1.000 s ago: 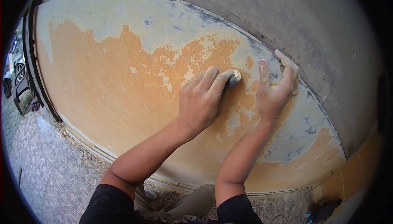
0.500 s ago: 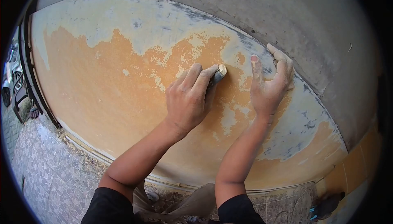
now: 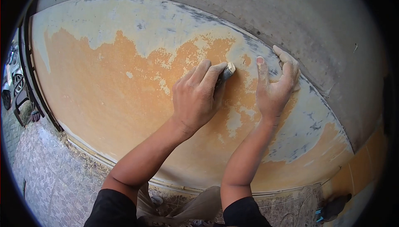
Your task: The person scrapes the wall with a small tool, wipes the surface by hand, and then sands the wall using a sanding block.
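My left hand [image 3: 196, 92] is closed around a dark-handled tool [image 3: 227, 72], which looks like a scraper. Its pale, dusty end sticks out past my fingers, and the rest is hidden under my palm. Beneath it is a large panel [image 3: 108, 98] with orange paint, worn through to pale yellow and grey patches along the upper part. On the panel's upper right edge rests my right hand [image 3: 276, 83], thumb stretched out and fingers bent along the rim. Dust coats the fingers of both hands.
Past the panel's upper edge runs a grey wall-like surface [image 3: 332, 44]. A dark metal frame [image 3: 28, 69] borders the left side. Scrapings [image 3: 85, 156] lie on the patterned tile floor [image 3: 45, 177]. A dark object with blue parts [image 3: 332, 210] is at lower right.
My left hand and the dark-handled tool have shifted slightly right and a little upward over the orange paint. My right hand stays at the same place on the edge.
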Tool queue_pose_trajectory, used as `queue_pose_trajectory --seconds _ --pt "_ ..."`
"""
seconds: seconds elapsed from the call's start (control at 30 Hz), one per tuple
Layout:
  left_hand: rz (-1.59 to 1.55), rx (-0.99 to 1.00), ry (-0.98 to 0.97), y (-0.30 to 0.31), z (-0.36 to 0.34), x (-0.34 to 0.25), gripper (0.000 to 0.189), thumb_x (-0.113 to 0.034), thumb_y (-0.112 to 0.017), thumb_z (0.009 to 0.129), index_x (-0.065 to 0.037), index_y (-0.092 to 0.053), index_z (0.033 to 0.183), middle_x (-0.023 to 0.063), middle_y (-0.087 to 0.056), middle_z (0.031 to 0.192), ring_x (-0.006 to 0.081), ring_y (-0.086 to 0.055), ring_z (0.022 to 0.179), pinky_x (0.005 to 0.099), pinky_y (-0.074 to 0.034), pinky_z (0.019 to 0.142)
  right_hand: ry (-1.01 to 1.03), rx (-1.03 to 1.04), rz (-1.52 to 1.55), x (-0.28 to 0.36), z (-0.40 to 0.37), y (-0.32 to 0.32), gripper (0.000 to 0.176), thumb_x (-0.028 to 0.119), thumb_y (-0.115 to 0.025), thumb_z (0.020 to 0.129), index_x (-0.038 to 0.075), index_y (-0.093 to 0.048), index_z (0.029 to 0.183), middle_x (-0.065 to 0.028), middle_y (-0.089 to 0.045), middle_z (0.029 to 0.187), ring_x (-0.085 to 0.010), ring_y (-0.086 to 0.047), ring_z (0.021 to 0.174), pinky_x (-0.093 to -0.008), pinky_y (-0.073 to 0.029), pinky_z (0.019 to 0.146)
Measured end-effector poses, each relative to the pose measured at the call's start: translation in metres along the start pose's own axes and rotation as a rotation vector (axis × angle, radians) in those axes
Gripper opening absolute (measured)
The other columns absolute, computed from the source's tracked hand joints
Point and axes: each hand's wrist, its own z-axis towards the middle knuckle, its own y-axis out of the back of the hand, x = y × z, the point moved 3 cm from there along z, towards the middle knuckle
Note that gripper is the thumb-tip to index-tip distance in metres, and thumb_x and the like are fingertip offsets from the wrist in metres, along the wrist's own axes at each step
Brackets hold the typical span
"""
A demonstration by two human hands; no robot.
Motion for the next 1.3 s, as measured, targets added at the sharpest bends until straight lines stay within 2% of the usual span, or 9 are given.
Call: queue_pose_trajectory --seconds 0.2,0.33,0.43,0.7,0.73,0.87,1.0,1.17,1.3 --pt "0.026 -0.093 -0.059 -0.005 0.096 -0.006 0.020 -0.011 -0.077 0.086 -0.008 -0.071 0.106 0.0070 -0.065 0.087 0.0296 -0.067 0.072 0.0387 -0.052 0.064 0.016 -0.008 0.069 -0.005 0.001 -0.001 0.042 0.031 -0.082 0.087 0.011 -0.068 0.121 -0.0071 -0.063 0.117 -0.0302 -0.055 0.118 -0.0451 -0.038 0.105" --pt "-0.004 -0.030 -0.024 -0.001 0.031 -0.005 0.024 -0.010 -0.078 0.086 -0.009 -0.072 0.110 0.0088 -0.060 0.083 0.0285 -0.064 0.067 0.0392 -0.051 0.060 0.021 -0.015 0.053 -0.003 0.000 -0.001 0.043 0.033 -0.081 0.088 0.010 -0.068 0.121 -0.0064 -0.064 0.117 -0.0301 -0.054 0.119 -0.0461 -0.037 0.106" --pt "0.041 0.139 -0.004 0.009 -0.038 0.000 0.032 -0.007 -0.081 0.082 -0.010 -0.073 0.113 0.0077 -0.059 0.082 0.0259 -0.064 0.068 0.0390 -0.051 0.058 0.010 -0.014 0.015 -0.003 -0.001 -0.001 0.043 0.034 -0.080 0.088 0.010 -0.067 0.121 -0.0063 -0.064 0.117 -0.0302 -0.054 0.119 -0.0464 -0.037 0.107" --pt "-0.053 -0.100 -0.016 -0.002 0.073 -0.004 0.020 -0.009 -0.077 0.086 -0.005 -0.072 0.105 0.0105 -0.065 0.087 0.0312 -0.066 0.072 0.0395 -0.052 0.062 0.026 0.005 0.072 -0.003 0.001 0.001 0.042 0.034 -0.080 0.089 0.012 -0.067 0.122 -0.0065 -0.064 0.118 -0.0303 -0.054 0.119 -0.0476 -0.036 0.107" --pt "-0.034 -0.131 -0.030 -0.002 0.074 -0.005 0.020 -0.009 -0.077 0.086 -0.005 -0.072 0.104 0.0104 -0.064 0.086 0.0316 -0.066 0.071 0.0397 -0.051 0.062 0.022 0.013 0.036 -0.002 0.001 0.002 0.040 0.033 -0.079 0.091 0.012 -0.068 0.123 -0.0065 -0.064 0.119 -0.0290 -0.055 0.119 -0.0460 -0.038 0.107" --pt "-0.011 0.060 0.007 -0.001 -0.018 -0.004 0.026 -0.008 -0.077 0.084 -0.007 -0.074 0.110 0.0093 -0.061 0.083 0.0287 -0.065 0.069 0.0387 -0.050 0.060 0.015 -0.003 -0.072 0.003 -0.001 0.001 0.038 0.030 -0.078 0.093 0.010 -0.068 0.124 -0.0064 -0.064 0.120 -0.0271 -0.057 0.117 -0.0431 -0.041 0.106" --pt "-0.045 0.068 0.003 0.002 0.005 -0.002 0.026 -0.009 -0.078 0.084 -0.007 -0.074 0.109 0.0089 -0.061 0.082 0.0276 -0.065 0.068 0.0382 -0.050 0.058 -0.004 0.030 -0.064 0.004 0.000 0.001 0.038 0.029 -0.078 0.093 0.009 -0.068 0.124 -0.0063 -0.064 0.119 -0.0276 -0.057 0.117 -0.0420 -0.041 0.105" --pt "-0.007 -0.140 -0.077 -0.004 0.066 -0.004 0.024 -0.010 -0.078 0.085 -0.009 -0.074 0.108 0.0078 -0.060 0.082 0.0269 -0.065 0.068 0.0388 -0.051 0.058 0.007 0.020 0.030 -0.002 0.001 0.001 0.041 0.030 -0.080 0.089 0.011 -0.067 0.122 -0.0068 -0.063 0.117 -0.0307 -0.054 0.118 -0.0461 -0.038 0.105" --pt "-0.004 0.013 -0.025 0.003 0.001 -0.007 0.023 -0.009 -0.077 0.085 -0.009 -0.073 0.108 0.0084 -0.061 0.083 0.0286 -0.065 0.069 0.0394 -0.051 0.060 0.023 0.000 0.064 -0.002 0.000 0.001 0.041 0.030 -0.081 0.089 0.010 -0.067 0.122 -0.0072 -0.064 0.116 -0.0307 -0.055 0.117 -0.0458 -0.038 0.105"
